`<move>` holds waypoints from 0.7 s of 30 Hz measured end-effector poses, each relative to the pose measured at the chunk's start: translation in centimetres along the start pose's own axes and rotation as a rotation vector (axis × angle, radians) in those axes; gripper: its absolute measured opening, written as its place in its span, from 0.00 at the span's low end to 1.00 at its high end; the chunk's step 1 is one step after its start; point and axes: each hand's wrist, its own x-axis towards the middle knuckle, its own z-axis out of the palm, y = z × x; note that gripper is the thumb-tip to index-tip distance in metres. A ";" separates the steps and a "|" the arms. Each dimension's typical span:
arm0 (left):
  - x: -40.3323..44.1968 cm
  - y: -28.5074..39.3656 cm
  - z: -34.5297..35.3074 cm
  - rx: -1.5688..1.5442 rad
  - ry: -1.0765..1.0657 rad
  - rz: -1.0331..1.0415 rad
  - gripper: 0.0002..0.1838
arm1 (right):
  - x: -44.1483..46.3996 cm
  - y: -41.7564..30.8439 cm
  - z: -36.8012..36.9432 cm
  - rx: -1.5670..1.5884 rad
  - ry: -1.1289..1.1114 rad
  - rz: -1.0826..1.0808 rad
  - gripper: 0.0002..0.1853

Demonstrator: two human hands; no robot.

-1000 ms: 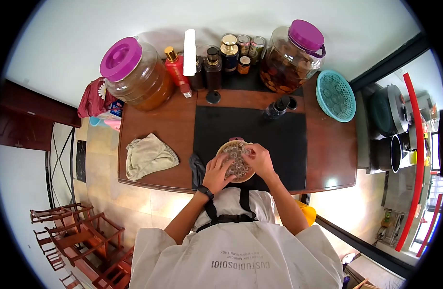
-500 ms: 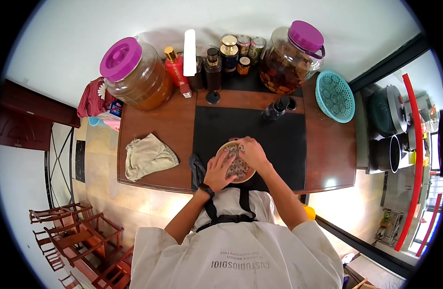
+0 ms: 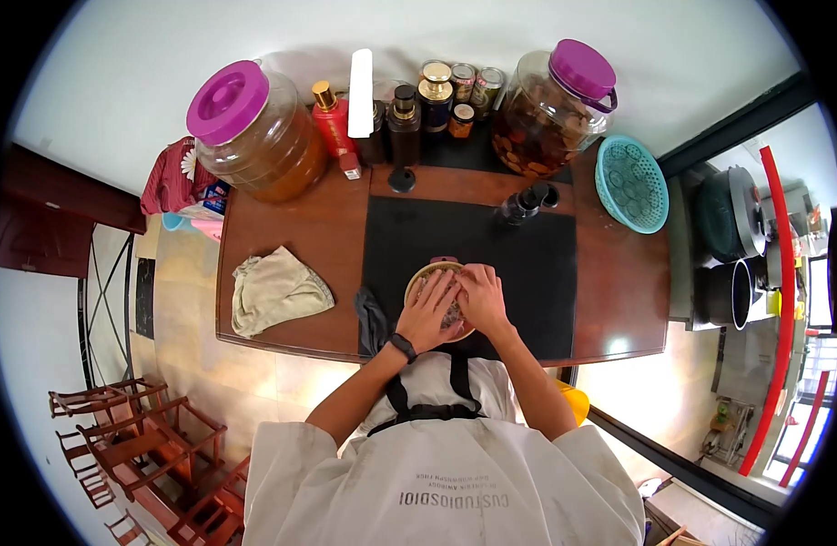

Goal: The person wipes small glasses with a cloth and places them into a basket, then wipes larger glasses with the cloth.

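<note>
Two hands, left (image 3: 426, 311) and right (image 3: 481, 296), close together over one bowl (image 3: 411, 282) at the table's six o'clock edge! The left's fingers stretch out, slightly apart; the right's curl down, and whether they grip anything I can't tell. Clear material (image 3: 452, 316) peeks out inside. From the bowl, two purple-lidded jars: eleven o'clock (image 3: 286, 141) holds amber liquid, one o'clock (image 3: 537, 118) dark pieces in liquid. One blue basket (image 3: 659, 196) sits at two, one cloth (image 3: 280, 291) at nine.
</note>
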 end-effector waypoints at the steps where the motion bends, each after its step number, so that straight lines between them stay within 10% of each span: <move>1: 0.0 -0.1 0.6 0.022 -0.021 -0.008 0.39 | -0.3 0.0 -0.3 0.022 0.007 0.001 0.16; 8: 0.5 0.2 0.8 0.096 -0.062 0.032 0.39 | -4.2 3.2 1.3 0.208 0.263 0.305 0.19; 11: 0.4 0.1 1.5 0.132 -0.075 0.043 0.37 | -6.9 3.4 1.5 0.805 -0.087 0.875 0.24; 14: 0.7 -0.2 1.5 0.124 -0.061 0.070 0.36 | -8.1 2.2 1.5 1.021 -0.437 1.010 0.25; 21: 2.4 -2.1 0.2 0.003 -0.014 0.120 0.33 | -6.6 0.9 3.1 1.223 -0.323 0.986 0.23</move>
